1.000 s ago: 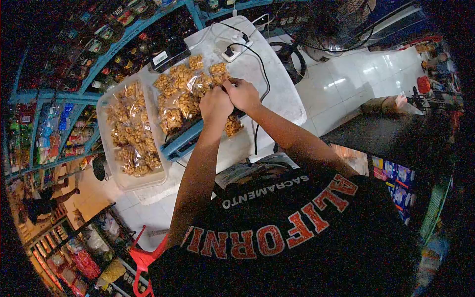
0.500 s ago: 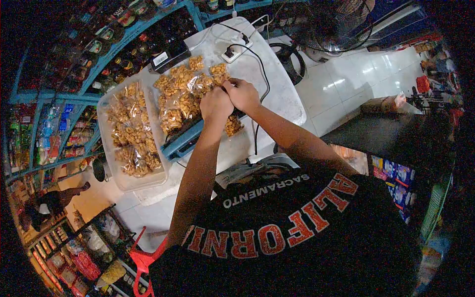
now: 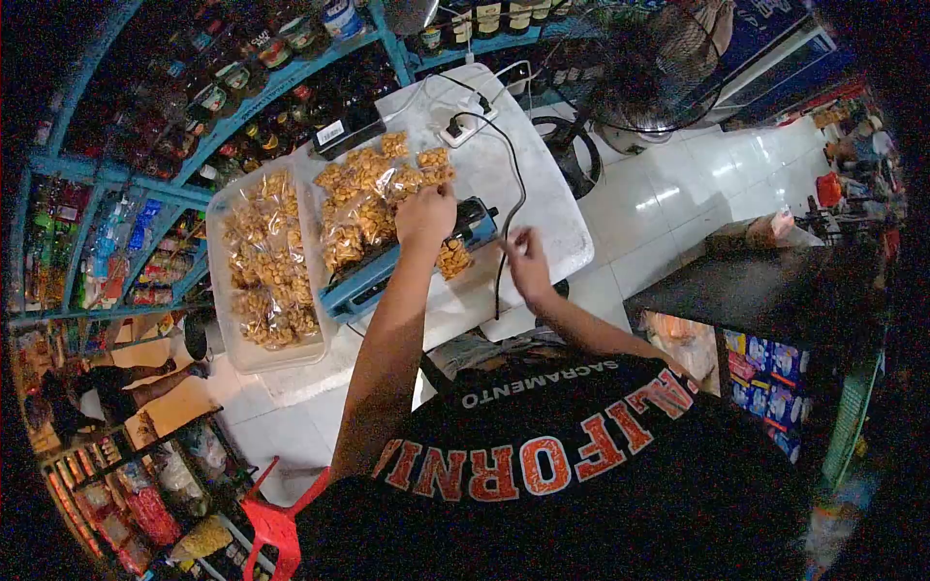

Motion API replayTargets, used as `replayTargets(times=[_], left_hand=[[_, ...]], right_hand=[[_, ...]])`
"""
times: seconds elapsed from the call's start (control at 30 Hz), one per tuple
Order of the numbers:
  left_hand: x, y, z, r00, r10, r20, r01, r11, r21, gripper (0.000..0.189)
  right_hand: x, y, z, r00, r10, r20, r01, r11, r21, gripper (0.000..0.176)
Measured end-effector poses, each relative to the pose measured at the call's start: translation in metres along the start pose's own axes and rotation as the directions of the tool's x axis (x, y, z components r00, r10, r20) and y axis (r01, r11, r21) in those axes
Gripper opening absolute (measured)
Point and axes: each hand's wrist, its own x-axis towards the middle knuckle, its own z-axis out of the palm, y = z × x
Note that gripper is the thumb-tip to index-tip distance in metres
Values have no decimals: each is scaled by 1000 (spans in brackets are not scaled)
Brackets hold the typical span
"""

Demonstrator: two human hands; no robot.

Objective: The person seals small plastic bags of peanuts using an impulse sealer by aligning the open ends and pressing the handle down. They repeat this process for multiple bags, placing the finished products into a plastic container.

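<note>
My left hand (image 3: 428, 215) is closed at the near edge of the clear plastic bags of golden-brown nuts or snack pieces (image 3: 363, 198), seemingly gripping one bag; its fingertips are partly hidden. Under my left wrist lies a long blue bar-shaped device, which looks like a bag sealer (image 3: 363, 286). My right hand (image 3: 526, 261) hovers off the sealer's right end beside a black cable (image 3: 521, 160), fingers loosely bent and apart, holding nothing visible. Another small bag of snack (image 3: 453, 259) lies on the near side of the sealer.
A clear plastic tub (image 3: 320, 339) with several filled bags stands at the left of the white table (image 3: 552, 218). A white power strip (image 3: 465, 126) with plugs lies at the back. A fan (image 3: 644, 73) stands behind, and a red chair (image 3: 276, 523) is at lower left.
My right hand has let go near the bags and moved right and toward me, uncovering the sealer's right end. My left hand stays at the bags.
</note>
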Motion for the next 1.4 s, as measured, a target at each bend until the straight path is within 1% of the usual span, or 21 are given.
replayTargets(times=[0.03,0.07,0.1,0.13,0.2,0.27,0.4,0.47,0.5,0.57,0.63,0.7,0.73,0.8,0.83,0.9,0.93,1.2,1.27,1.37,1.4], left_hand=[[0,0,-1,1000,-5,7,5,1000,2,44],[0,0,-1,1000,-11,16,11,1000,5,45],[1,-1,0,1000,-4,16,4,1000,8,45],[3,-3,2,1000,8,26,-8,1000,8,45],[3,-5,1,999,25,36,-26,1000,8,46],[-1,-3,-3,999,-18,27,19,999,-43,47],[-9,2,-12,999,-21,43,21,1000,-10,49],[-10,-2,-12,999,50,4,-49,988,-148,51],[-7,-8,-8,999,53,5,-52,988,-144,51],[1,-20,2,983,168,-71,-180,957,-225,54],[-9,-15,-15,982,188,-26,-189,949,-251,53],[-24,-11,-28,910,415,-22,-413,898,-154,48],[-26,-12,-26,910,415,-22,-413,898,-151,48],[-29,-12,-24,865,484,-133,-500,852,-156,44],[-32,-11,-25,865,484,-133,-501,852,-153,44],[-37,-9,-27,830,548,-106,-550,835,7,41],[-36,-12,-20,810,567,-151,-570,821,25,41],[-32,-15,-29,797,565,-212,-585,810,-40,38],[-43,-7,-52,784,575,-233,-596,802,-28,38],[-41,-8,-66,782,589,-204,-615,783,-92,40],[-39,-12,-67,732,638,-239,-668,741,-70,36]], right_hand=[[-10,-3,-1,974,163,158,-174,983,61,34],[-12,-8,-3,976,159,152,-170,983,66,34],[-20,-27,-4,859,330,392,-393,915,89,34],[-26,-36,-4,655,446,610,-596,801,54,35],[-26,-35,1,637,417,649,-593,803,66,39],[-22,-30,5,600,361,714,-593,800,94,45],[-24,-33,8,625,386,678,-633,760,151,46],[-23,-31,11,639,389,664,-622,769,148,45],[-22,-30,12,640,387,663,-623,767,153,45],[-21,-27,12,681,353,642,-577,799,172,46],[-20,-22,12,710,341,616,-546,819,176,43],[-18,-17,14,736,327,593,-515,839,176,40],[-17,-14,15,750,313,582,-500,845,191,37],[-17,-12,17,763,296,574,-484,850,206,34],[-18,-14,17,772,305,558,-481,853,200,31],[-18,-15,17,782,312,540,-477,857,195,29],[-18,-15,16,788,305,535,-466,864,194,29],[-21,-14,15,819,272,505,-438,865,244,25],[-21,-16,15,856,178,485,-345,896,279,26],[-23,-20,19,882,147,448,-287,921,263,26],[-24,-20,19,883,148,446,-287,921,263,26]])
